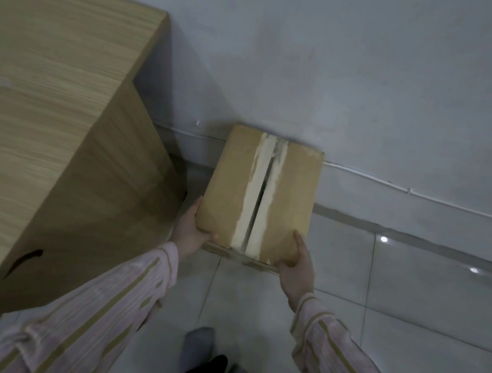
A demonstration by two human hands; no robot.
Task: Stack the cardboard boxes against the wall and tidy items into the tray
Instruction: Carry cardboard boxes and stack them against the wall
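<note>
Cardboard box (261, 193) between both hands.

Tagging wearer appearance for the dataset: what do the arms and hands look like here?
Both arms wear long sleeves, left sleeve and right sleeve: pale pink ribbed fabric with wider tan stripes running lengthwise, cuffs ending at the wrists. Left hand and right hand are bare: no gloves, no watch or rings visible.

Tan box (291, 193) with a pale torn strip down its middle; pink sleeves (97, 317) with brown stripes; grey wall (351, 74); glossy pale floor (414, 291).
</note>
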